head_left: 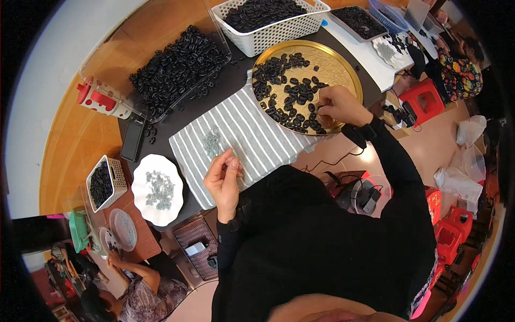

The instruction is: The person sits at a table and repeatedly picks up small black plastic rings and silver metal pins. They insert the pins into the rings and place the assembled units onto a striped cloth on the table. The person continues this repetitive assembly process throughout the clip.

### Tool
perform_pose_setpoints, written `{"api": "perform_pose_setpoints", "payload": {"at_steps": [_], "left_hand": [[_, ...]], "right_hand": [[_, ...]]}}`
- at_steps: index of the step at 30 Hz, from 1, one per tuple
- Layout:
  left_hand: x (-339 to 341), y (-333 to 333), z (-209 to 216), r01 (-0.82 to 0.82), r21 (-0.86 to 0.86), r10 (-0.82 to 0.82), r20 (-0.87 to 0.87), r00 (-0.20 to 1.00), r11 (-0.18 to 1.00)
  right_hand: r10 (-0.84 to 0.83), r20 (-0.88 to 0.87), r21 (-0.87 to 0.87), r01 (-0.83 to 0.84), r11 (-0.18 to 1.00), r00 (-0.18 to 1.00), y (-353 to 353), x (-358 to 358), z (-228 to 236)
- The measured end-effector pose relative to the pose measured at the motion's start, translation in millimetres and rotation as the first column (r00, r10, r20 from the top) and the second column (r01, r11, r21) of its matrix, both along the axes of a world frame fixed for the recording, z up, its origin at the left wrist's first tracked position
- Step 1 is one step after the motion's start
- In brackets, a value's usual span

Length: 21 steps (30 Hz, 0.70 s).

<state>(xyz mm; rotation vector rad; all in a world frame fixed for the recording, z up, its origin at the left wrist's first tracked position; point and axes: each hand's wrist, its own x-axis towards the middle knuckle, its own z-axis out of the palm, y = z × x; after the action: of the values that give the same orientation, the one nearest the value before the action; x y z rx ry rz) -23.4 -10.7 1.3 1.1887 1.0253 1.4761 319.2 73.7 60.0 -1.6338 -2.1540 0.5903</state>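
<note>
My right hand (341, 105) reaches over the round gold tray (343, 64), its fingers pinched together at the edge of the small black ring-like pieces (300, 92) lying there. What is between those fingertips is hidden. Above the grey-and-white striped cloth (257, 137) is my left hand (223, 179), thumb and fingers brought together. Anything it holds is too small to make out. Just beyond the left fingers, a little heap of small clear greyish pieces (212, 141) rests on the cloth. More such pieces lie on a white scalloped plate (140, 188) to the left.
Behind stand a clear bin (126, 104) and a white basket (263, 40), both full of black pieces. A phone (133, 138) and a red-lidded spotted container (99, 102) are at left. Co-workers sit at lower left (153, 292) and far right (458, 75). Red stools (424, 102) stand right.
</note>
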Motion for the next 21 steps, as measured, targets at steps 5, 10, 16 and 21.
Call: {"api": "perform_pose_setpoints", "payload": {"at_steps": [5, 10, 16, 21], "left_hand": [[9.0, -4.0, 6.7, 0.039, 0.005, -0.038, -0.122, 0.992, 0.999], [34.8, -2.0, 21.5, 0.035, 0.099, -0.010, -0.249, 0.968, 0.994], [17.3, 2.0, 1.4, -0.042, 0.065, 0.052, -0.165, 0.985, 0.997], [19.5, 1.2, 4.3, -0.055, 0.026, 0.058, -0.115, 0.992, 0.998]], "right_hand": [[0.196, -0.115, 0.269, -0.159, 0.950, 0.974, -24.9, -43.8, 22.6], [0.337, 0.174, 0.515, -0.377, 0.770, 0.925, -34.6, -113.6, -0.7], [0.365, 0.026, 0.378, -0.347, 0.858, 0.931, -39.1, -107.2, -0.6], [-0.073, -0.048, 0.337, 0.085, 0.938, 0.996, 41.9, 0.8, 25.3]]}}
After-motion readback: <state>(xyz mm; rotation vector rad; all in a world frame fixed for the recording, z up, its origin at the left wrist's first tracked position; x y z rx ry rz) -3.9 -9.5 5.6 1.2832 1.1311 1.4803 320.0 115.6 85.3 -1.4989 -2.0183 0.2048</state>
